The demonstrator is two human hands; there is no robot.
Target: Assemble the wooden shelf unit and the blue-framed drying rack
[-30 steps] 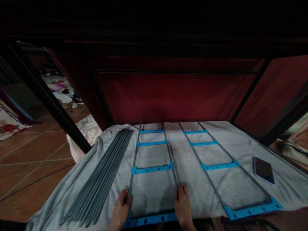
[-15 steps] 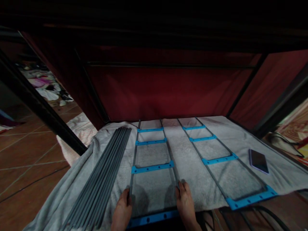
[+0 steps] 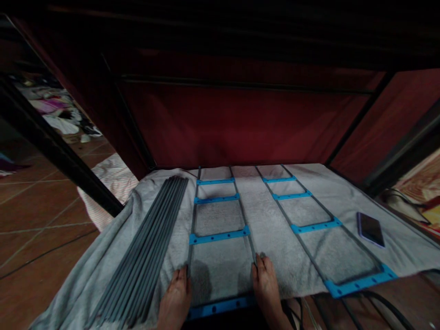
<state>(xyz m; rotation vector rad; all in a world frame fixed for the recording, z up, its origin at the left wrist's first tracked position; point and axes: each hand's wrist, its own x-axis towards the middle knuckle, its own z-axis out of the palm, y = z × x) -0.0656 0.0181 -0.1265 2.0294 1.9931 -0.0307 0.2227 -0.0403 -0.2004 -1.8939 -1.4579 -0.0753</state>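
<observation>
A ladder-like frame of thin grey rods joined by blue crossbars [image 3: 220,237] lies in front of me on a grey blanket. My left hand [image 3: 176,295] is closed around its left rod [image 3: 189,254], near the bottom blue crossbar [image 3: 222,307]. On the other side, my right hand [image 3: 266,286] grips the right rod [image 3: 252,247] at about the same height. A second frame of the same make, with blue crossbars [image 3: 316,226], lies to the right. Left of my left hand rests a bundle of loose grey rods [image 3: 147,245].
A phone [image 3: 371,229] lies on the blanket [image 3: 275,256] at the right. Behind stands a dark red panel [image 3: 233,128] with dark posts. Tiled floor [image 3: 44,229] and a heap of clothes [image 3: 62,114] show at the left. Dark cables [image 3: 385,305] hang at the lower right.
The view has tilted and shifted slightly. Both hands keep hold of the same rods, and the frame lies almost as before.
</observation>
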